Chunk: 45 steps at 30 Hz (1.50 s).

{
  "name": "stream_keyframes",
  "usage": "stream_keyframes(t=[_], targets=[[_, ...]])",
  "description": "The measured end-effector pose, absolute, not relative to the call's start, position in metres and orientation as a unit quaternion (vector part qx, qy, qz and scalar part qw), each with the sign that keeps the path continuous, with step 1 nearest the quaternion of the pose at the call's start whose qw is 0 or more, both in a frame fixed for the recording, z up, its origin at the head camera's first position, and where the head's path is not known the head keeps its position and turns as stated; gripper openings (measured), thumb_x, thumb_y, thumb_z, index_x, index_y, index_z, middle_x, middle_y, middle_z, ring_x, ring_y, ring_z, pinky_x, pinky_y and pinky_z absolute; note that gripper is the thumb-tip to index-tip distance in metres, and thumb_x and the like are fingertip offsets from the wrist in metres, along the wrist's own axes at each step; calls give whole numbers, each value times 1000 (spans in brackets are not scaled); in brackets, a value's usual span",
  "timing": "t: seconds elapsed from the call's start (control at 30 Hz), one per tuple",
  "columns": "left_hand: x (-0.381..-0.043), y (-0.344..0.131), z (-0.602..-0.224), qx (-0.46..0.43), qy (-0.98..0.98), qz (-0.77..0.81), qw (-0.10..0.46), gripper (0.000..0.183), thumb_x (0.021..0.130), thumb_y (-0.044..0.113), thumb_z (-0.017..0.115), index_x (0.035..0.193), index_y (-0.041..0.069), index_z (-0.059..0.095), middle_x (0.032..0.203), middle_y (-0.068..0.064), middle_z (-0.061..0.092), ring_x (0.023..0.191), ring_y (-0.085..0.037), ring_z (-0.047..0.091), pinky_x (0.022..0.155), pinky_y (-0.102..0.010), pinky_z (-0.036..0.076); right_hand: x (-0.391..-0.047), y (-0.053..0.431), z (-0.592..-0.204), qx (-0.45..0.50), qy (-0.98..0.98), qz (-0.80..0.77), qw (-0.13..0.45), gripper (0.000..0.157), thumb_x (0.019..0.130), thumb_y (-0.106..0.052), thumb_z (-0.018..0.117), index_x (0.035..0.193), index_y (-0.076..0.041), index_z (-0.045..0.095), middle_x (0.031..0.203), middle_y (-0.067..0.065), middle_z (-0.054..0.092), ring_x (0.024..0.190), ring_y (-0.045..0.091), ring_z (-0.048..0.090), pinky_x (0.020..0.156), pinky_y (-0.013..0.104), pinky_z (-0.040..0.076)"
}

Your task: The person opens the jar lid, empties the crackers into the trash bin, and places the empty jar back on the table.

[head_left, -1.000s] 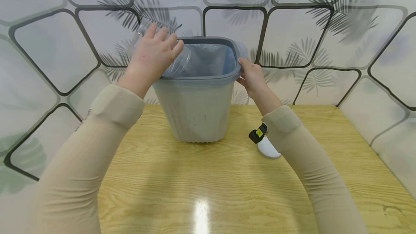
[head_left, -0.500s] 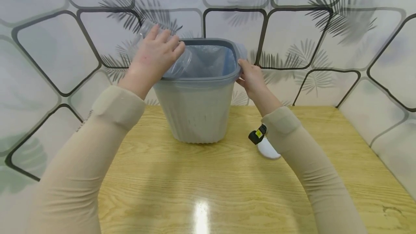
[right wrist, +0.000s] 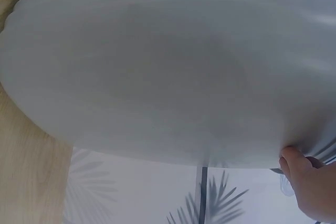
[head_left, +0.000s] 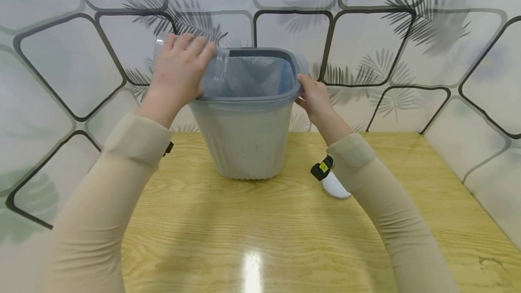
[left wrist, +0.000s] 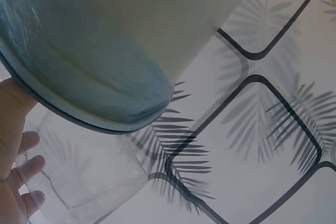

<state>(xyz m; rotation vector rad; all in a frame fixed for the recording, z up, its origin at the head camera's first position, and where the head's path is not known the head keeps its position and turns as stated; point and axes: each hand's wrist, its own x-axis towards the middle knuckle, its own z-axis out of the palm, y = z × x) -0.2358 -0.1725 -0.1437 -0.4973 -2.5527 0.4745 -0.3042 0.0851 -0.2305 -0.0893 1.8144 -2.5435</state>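
A pale trash bin (head_left: 244, 144) with a grey rim (head_left: 260, 51) and a bluish plastic liner (head_left: 260, 76) stands on the wooden table. Over its left rim, my left hand (head_left: 175, 69) grips a clear plastic container (head_left: 220, 66), its right end reaching over the bin's opening. The left wrist view shows the transparent container (left wrist: 89, 163) beside the rim, fingers (left wrist: 32, 167) around it. What it contains cannot be made out. My right hand (head_left: 318, 102) pinches the bin's right rim, thumb on top. In the right wrist view that hand (right wrist: 312, 184) sits against the bin wall.
A white round object (head_left: 335, 187) lies on the table (head_left: 252, 220), partly hidden by my right sleeve. A black wrist camera (head_left: 321, 169) sticks out from that sleeve. The patterned wall (head_left: 293, 30) rises close behind the bin.
My left hand has shifted left and turned, bringing the clear container to a flatter angle with its end further left over the bin. The right hand and bin stay put.
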Motion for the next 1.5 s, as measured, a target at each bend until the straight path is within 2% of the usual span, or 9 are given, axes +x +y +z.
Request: stream_keyframes(t=[0.3, 0.77, 1.1, 1.23, 1.43, 1.5], targets=[[-237, -181, -152, -161, -931, 112, 308, 88, 61, 25, 80, 132, 2, 32, 133, -18, 37, 120, -35, 29, 103, -45, 16, -305, 85, -230, -25, 575, -818, 8, 44, 91, -20, 46, 123, 10, 43, 121, 17, 47, 113, 26, 46, 90, 32, 40], [-237, -186, -158, -137, -930, 56, 336, 89, 63, 26, 79, 134, 3, 30, 131, -16, 36, 120, -33, 29, 103, -42, 16, -304, 86, -230, -34, 586, -810, 4, 44, 92, -21, 44, 124, 9, 41, 125, 21, 43, 114, 27, 44, 89, 32, 40], [-236, -194, -163, -128, -909, -4, 396, 86, 63, 28, 78, 131, 1, 33, 130, -16, 40, 118, -32, 33, 102, -37, 20, -305, 85, -230, -30, 583, -812, 6, 46, 91, -21, 45, 124, 11, 42, 122, 20, 45, 114, 27, 45, 90, 31, 40], [-234, -199, -164, -104, -909, -44, 401, 88, 64, 31, 78, 132, 2, 31, 130, -15, 39, 118, -32, 33, 102, -34, 20, -304, 85, -230, -32, 585, -810, 6, 45, 92, -21, 45, 123, 10, 43, 122, 19, 46, 113, 27, 46, 90, 32, 40], [-227, -208, -166, -30, -910, -152, 384, 89, 63, 33, 78, 135, 12, 31, 132, -9, 39, 120, -27, 31, 96, -43, 32, -304, 86, -230, -31, 589, -807, 7, 44, 92, -22, 44, 122, 10, 44, 123, 20, 46, 112, 26, 47, 89, 32, 41], [-225, -213, -168, -5, -908, -185, 375, 90, 62, 34, 78, 136, 15, 30, 133, -5, 38, 122, -24, 28, 96, -44, 32, -304, 85, -230, -29, 588, -808, 7, 44, 92, -22, 44, 122, 10, 44, 123, 20, 46, 112, 27, 46, 89, 32, 41]])
